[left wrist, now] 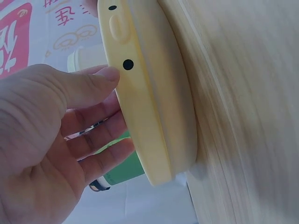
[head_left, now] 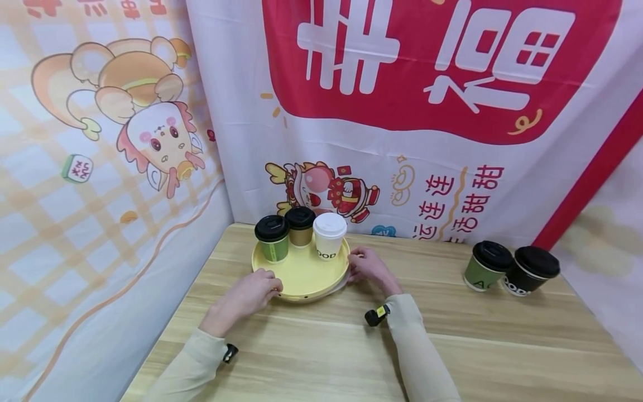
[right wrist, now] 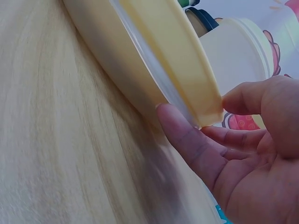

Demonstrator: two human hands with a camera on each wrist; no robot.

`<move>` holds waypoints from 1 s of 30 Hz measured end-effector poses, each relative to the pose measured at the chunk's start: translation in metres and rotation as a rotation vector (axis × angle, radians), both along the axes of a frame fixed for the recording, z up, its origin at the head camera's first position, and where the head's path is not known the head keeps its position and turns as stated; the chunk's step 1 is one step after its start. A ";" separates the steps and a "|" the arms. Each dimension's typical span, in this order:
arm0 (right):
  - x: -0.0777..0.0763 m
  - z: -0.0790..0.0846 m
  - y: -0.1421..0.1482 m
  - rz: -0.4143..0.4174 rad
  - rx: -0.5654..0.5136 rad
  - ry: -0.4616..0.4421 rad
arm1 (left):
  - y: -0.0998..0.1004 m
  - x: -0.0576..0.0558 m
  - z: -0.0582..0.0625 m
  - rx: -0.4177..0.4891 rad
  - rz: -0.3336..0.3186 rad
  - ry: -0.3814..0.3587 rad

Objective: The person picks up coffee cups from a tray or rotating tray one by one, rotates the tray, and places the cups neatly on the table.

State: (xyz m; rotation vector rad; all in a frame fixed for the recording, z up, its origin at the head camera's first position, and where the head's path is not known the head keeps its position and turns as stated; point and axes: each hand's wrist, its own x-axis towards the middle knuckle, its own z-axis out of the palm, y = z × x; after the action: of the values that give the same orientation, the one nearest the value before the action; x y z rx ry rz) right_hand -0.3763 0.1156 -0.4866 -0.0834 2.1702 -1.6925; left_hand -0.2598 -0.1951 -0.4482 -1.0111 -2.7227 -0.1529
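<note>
A round yellow tray (head_left: 303,277) with a lower base lies on the wooden table and carries three lidded paper cups. Toward its back stand a green cup (head_left: 274,250) and a brown cup (head_left: 301,238), both with black lids, plus a white cup (head_left: 329,247) with a white lid. My left hand (head_left: 248,296) pinches the front-left rim, thumb on the outer side by a black dot and fingers inside. At the right edge, my right hand (head_left: 370,268) grips the rim; in the right wrist view its thumb (right wrist: 180,128) lies along the pale seam below the rim.
Farther right on the wooden table (head_left: 361,352), a green cup (head_left: 480,272) and a black cup (head_left: 521,279), both black-lidded, stand side by side. A printed cloth (head_left: 241,111) hangs behind the table, and another patterned cloth (head_left: 100,251) borders its left side.
</note>
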 end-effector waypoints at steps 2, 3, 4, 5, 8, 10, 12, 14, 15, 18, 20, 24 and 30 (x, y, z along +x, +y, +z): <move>-0.001 0.000 0.001 -0.009 0.004 0.003 | 0.002 0.000 0.000 0.004 -0.001 0.006; -0.001 0.000 0.002 -0.013 0.008 0.002 | 0.003 0.000 0.000 0.006 -0.002 0.010; -0.001 0.000 0.002 -0.016 0.009 0.003 | 0.003 0.001 0.000 0.009 -0.002 0.010; -0.001 0.000 0.003 -0.018 0.011 0.004 | 0.004 0.001 0.000 0.011 -0.004 0.011; -0.001 -0.001 0.004 -0.021 0.013 0.005 | 0.005 0.001 -0.001 0.013 -0.008 0.016; -0.002 -0.002 0.004 -0.020 0.008 0.005 | 0.005 0.001 -0.001 0.012 -0.009 0.016; -0.002 -0.002 0.004 -0.028 0.004 0.001 | 0.005 0.001 -0.002 0.012 -0.009 0.018; -0.003 -0.002 0.004 -0.038 0.005 -0.005 | 0.004 0.000 -0.002 0.013 -0.010 0.023; -0.003 -0.003 0.004 -0.039 0.007 -0.005 | 0.004 0.000 -0.002 0.013 -0.010 0.025; -0.004 -0.003 0.004 -0.046 0.010 -0.009 | 0.004 -0.001 -0.002 0.014 -0.014 0.030; -0.004 -0.004 0.004 -0.042 0.005 -0.010 | 0.004 -0.001 -0.001 0.015 -0.016 0.030; -0.005 -0.004 0.005 -0.036 -0.002 -0.014 | 0.004 -0.001 0.000 0.016 -0.025 0.020; -0.005 -0.004 0.006 -0.039 -0.005 -0.022 | 0.002 -0.002 -0.001 0.017 -0.042 0.018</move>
State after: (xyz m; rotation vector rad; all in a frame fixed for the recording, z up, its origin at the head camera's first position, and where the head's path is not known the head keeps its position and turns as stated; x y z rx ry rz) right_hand -0.3813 0.1212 -0.4906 -0.0236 2.1652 -1.7127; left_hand -0.2617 -0.1928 -0.4491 -1.0601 -2.6804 -0.1732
